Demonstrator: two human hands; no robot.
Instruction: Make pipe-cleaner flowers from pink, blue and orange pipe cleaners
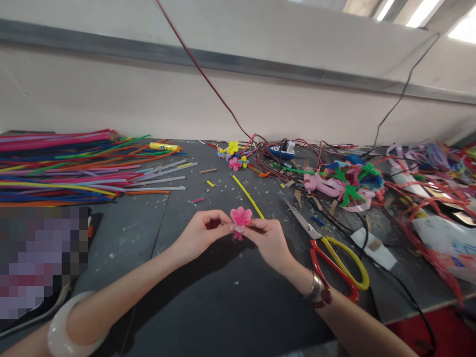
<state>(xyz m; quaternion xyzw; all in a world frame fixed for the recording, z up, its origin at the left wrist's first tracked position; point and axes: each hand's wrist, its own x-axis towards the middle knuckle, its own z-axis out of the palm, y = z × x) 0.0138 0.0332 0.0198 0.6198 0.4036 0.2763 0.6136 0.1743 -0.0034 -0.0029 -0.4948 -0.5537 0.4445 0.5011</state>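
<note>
The left hand (201, 233) and the right hand (269, 243) are pinching a pink pipe-cleaner flower (241, 218) between their fingertips, and they are holding it a little above the middle of the tabletop (122, 243). A yellow pipe cleaner (248, 197) is lying just behind the flower, and its lower end is going out of sight behind the right hand. A white bangle (70, 325) is sitting on the left wrist, and a metal bracelet (316, 290) is sitting on the right wrist.

The tabletop is dark grey, and many small scraps are lying over it. On the left, a long pile of colored pipe cleaners (55, 168) is spreading across the surface, with a yellow tube (163, 147) on it. Scissors (334, 263) with red and yellow handles are lying near the right hand. Farther back, small flowers (232, 156) are lying next to tangled wires (282, 163), and a bunch of flowers (353, 181) and red strips (420, 213) are crowding the right side. Behind the tabletop, a white wall (111, 94) with a grey metal strip (186, 57) is rising, a red cable (201, 74) and a black cable (401, 99) are hanging along it, and lights (420, 12) are shining at the top right
</note>
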